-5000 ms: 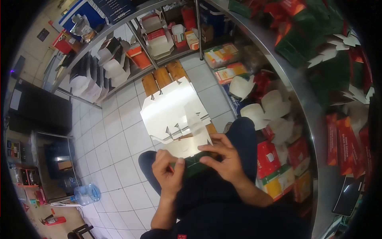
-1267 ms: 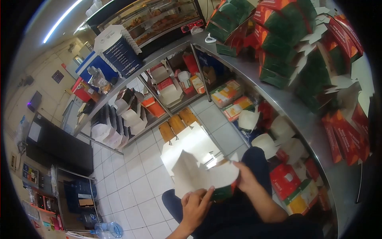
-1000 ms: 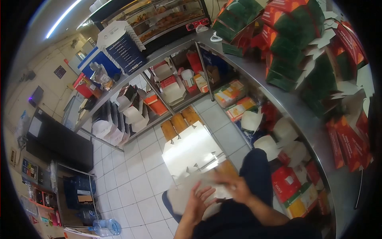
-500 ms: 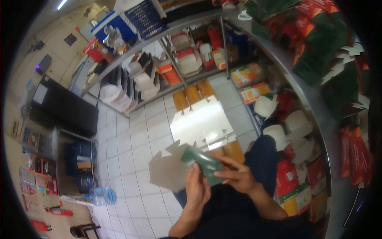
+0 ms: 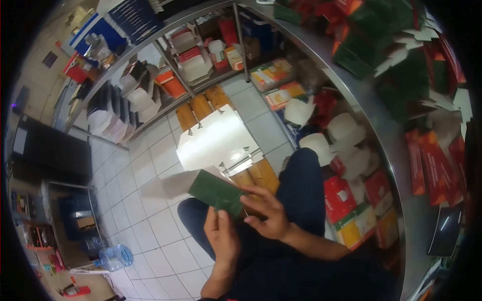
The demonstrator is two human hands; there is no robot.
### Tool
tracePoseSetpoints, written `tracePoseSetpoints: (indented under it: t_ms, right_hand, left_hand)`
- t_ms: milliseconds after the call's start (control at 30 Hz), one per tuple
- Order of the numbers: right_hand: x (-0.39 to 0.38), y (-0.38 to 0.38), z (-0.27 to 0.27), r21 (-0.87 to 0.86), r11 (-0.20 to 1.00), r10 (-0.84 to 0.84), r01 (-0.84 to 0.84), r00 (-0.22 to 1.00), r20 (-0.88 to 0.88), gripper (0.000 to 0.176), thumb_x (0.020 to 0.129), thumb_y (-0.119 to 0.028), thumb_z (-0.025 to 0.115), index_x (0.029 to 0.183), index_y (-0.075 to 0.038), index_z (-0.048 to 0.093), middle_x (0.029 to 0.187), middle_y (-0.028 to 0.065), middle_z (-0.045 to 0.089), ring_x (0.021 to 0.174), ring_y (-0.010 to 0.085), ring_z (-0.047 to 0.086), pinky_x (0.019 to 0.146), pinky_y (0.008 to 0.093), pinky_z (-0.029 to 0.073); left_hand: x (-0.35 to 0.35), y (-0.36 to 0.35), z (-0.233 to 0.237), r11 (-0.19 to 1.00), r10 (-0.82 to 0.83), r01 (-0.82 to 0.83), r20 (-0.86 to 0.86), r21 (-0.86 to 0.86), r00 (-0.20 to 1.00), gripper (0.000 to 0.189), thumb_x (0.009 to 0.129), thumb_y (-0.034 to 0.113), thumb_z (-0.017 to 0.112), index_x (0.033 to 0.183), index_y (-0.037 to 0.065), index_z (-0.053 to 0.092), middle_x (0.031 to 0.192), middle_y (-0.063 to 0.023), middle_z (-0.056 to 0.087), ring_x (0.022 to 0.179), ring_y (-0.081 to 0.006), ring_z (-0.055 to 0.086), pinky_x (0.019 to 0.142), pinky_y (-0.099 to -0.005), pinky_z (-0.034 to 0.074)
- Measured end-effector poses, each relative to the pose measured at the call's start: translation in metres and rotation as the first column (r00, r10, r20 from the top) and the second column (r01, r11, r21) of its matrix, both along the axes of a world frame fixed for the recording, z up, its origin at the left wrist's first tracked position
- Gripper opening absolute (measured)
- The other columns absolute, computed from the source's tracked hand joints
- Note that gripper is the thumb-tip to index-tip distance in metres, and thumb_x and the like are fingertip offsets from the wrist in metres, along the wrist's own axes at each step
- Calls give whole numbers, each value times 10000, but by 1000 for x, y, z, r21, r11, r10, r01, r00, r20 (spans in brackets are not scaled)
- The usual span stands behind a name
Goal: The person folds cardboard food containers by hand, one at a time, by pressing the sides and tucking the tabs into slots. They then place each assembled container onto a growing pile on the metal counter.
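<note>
A small green carton (image 5: 217,191) is held above my lap, its broad side facing up. My left hand (image 5: 222,242) grips its lower edge, thumb laid on the green face. On the right end, my right hand (image 5: 267,214) has its fingers bent around the carton's edge. Just beyond, flat white die-cut card sheets (image 5: 216,143) lie on a low wooden slatted stool (image 5: 262,175). A pale sheet of card shows behind the carton's left end.
To the right, a metal table (image 5: 369,93) carries a heap of green and red cartons (image 5: 427,155) and a phone (image 5: 446,231). Folded cartons (image 5: 341,198) fill the shelf below. Stacked card (image 5: 113,110) stands on the far rack. A water bottle (image 5: 115,258) lies on the tiled floor.
The view has swung right, so the room sits further left. The green carton has turned in my hands, and both hands still hold it. The phone has come into view.
</note>
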State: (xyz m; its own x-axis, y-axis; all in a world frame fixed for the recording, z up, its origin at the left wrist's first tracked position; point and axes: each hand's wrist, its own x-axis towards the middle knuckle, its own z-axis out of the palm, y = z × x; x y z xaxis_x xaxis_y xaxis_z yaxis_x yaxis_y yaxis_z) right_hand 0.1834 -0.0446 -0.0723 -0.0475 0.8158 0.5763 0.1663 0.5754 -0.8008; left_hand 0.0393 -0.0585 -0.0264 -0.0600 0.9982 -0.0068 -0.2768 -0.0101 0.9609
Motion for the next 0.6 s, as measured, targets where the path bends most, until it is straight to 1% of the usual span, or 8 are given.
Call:
tracePoseSetpoints:
  t_ms: [67,133,200,233,333,367,433,600]
  right_hand:
    - [4,0,4,-89,995,21,-34,990,-143,522,982,-290,712,1406,-16,580,1463,203,522,1272,349,590,1064,412,481]
    - [11,9,10,-63,998,-8,1,994,-107,523,1006,-296,674,1414,3,541,1430,194,538,1274,343,573,1080,411,448]
    - [19,18,13,-60,994,-92,91,995,-26,515,1042,-350,607,1410,5,548,1402,189,535,1297,332,534,1103,422,417]
    - [20,23,13,-112,993,-50,36,991,-125,496,1064,-371,549,1429,-35,560,1410,188,506,1320,333,493,1119,430,388]
    - [30,36,11,-70,997,39,-44,996,-76,465,1064,-357,542,1442,-89,578,1441,187,474,1328,341,481,1113,428,392]
    - [29,35,15,-100,994,29,-41,993,-119,391,1055,-274,555,1407,-119,629,1463,186,460,1341,337,472,1114,424,389]
    - [32,37,15,-103,993,34,-50,988,-153,369,1050,-238,555,1383,-107,647,1467,192,458,1348,328,469,1118,423,388]
    - [39,45,14,-51,983,147,-174,932,-332,340,1025,-157,579,1331,-39,669,1519,212,427,1385,308,464,1143,413,370]
  left_hand:
    - [-5,-1,-4,1000,2,-1,43,-19,999,335,1113,248,485,1277,-27,583,1190,-93,666,1092,-162,649,933,-287,515]
    - [-11,-3,-14,998,64,-63,-110,10,992,327,1103,285,524,1166,-19,628,1038,-48,683,915,-113,634,818,-269,509]
    - [-12,-3,-16,997,68,-70,-91,-13,994,322,1097,294,542,1101,-12,640,983,-25,671,858,-93,600,766,-252,481]
    - [-12,-4,-13,996,81,-83,-72,-37,994,328,1091,303,560,1036,-6,653,928,-2,658,801,-73,567,714,-236,453]
    - [-7,-2,2,997,57,-67,-228,-35,972,243,1062,179,578,931,-8,661,845,-4,650,795,-64,541,713,-237,423]
    - [-13,-1,-2,997,57,-68,-229,-38,972,243,1062,179,578,931,-8,661,845,-4,650,795,-64,541,713,-237,423]
    - [-26,4,-7,998,-44,60,-415,25,909,171,1001,108,625,874,-4,653,785,-37,640,756,-124,540,694,-283,415]
    - [-31,12,20,992,-17,88,-589,92,808,123,908,47,699,800,2,661,729,-88,629,726,-224,558,695,-334,426]
